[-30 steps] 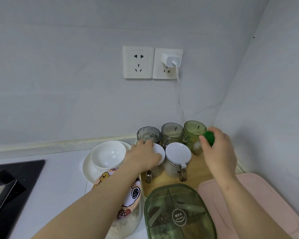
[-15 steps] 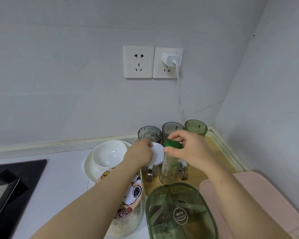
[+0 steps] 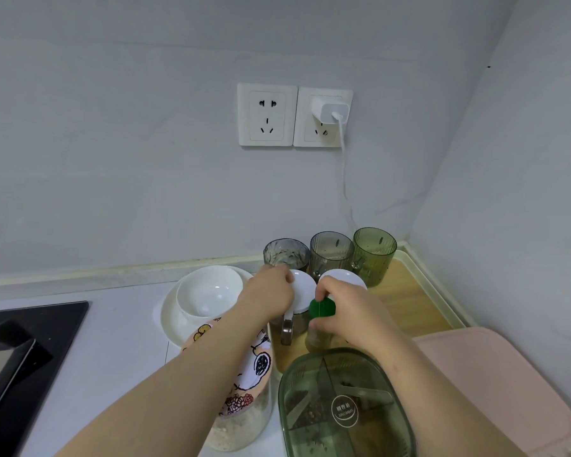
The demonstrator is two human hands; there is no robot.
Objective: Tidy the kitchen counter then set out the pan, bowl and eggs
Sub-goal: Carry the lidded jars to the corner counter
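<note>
Materials-wise, the bowl (image 3: 208, 291) and the plate (image 3: 170, 313) under it look like glossy white ceramic. The 3 ribbed tumblers (image 3: 332, 252) at the back are see-through tinted plastic or glass, can't tell which. The tray (image 3: 406, 298) has a matt, light wood-look floor with a cream plastic rim. The green divided box (image 3: 343, 407) is shiny translucent plastic, the bottle cap (image 3: 322, 307) is smooth green plastic, the cooktop (image 3: 23, 354) is black and glassy, and the pink mat (image 3: 495, 384) looks matt and soft
</note>
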